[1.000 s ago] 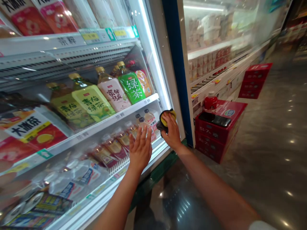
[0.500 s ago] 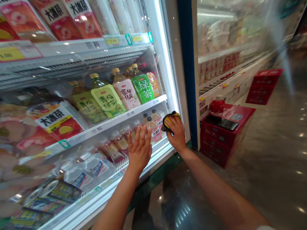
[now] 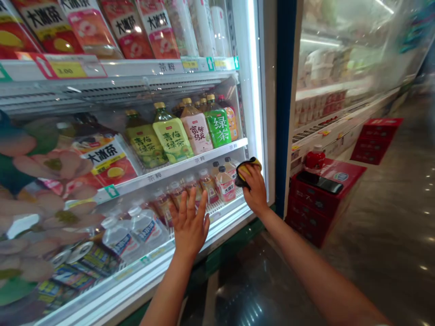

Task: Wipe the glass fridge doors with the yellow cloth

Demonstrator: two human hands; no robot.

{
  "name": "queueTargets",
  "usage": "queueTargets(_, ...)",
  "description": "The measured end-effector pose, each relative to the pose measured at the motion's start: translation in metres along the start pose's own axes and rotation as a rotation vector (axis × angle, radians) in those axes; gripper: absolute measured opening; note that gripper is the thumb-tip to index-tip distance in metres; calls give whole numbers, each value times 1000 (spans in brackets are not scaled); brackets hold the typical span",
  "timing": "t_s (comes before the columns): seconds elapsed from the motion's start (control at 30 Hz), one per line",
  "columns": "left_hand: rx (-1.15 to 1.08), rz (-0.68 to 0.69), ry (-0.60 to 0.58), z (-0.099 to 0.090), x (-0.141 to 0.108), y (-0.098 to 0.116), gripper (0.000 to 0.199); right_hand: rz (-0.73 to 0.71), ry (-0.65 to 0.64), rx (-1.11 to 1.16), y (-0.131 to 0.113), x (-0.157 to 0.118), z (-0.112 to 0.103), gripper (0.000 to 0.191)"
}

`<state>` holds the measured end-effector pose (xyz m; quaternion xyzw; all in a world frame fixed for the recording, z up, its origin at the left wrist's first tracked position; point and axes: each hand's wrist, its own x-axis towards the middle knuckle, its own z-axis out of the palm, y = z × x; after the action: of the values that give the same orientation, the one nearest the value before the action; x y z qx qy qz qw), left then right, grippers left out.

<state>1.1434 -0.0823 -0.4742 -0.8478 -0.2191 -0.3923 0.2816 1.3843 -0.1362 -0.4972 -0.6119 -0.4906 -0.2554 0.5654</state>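
The left hand (image 3: 190, 224), fingers spread and holding nothing, lies left of the yellow-black cloth (image 3: 248, 173). The right hand (image 3: 255, 188) grips that cloth against the glass, near the lower right corner of the fridge (image 3: 268, 113). Beyond, drink bottles (image 3: 226, 183) line the shelves.

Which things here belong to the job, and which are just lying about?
In use:
yellow-and-black cloth, in the right hand
glass front, before the left hand

Lying about:
black phone
red bottle
red boxes under both
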Motion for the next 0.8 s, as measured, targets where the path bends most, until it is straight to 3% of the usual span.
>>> queueTargets(0.1, -6, -26, -16, -5, -8, -7, 95, 138, 132, -9, -1, 22, 5, 74)
queueTargets(0.2, -13, -16, -44, -11, -11, -15, 96, 78, 102, -26, -32, 40, 12, 75)
queueTargets(0.3, 5, -13, -37, -18, -11, -23, 95, -125, -69, -67, -63, 24, 13, 70)
queueTargets(0.4, 32, -14, -20, -27, -13, -32, 96, -278, -172, -102, -63, -12, 10, 64)
queueTargets(0.47, 46, -14, -19, -32, -16, -38, 98, -239, -136, -116, -50, -24, 9, 61)
queueTargets(0.57, 72, -21, -11, -41, -22, -49, 98, -61, 29, -98, -41, -10, 15, 63)
queueTargets(0.67, 87, -27, -1, -48, -27, -59, 98, 16, 127, -63, -67, 16, 28, 68)
queueTargets(0.73, 88, -30, -5, -52, -30, -63, 98, -25, 89, -51, -92, 19, 35, 70)
queueTargets(0.8, 94, -29, -14, -55, -32, -67, 99, -113, 3, -53, -110, 6, 39, 70)
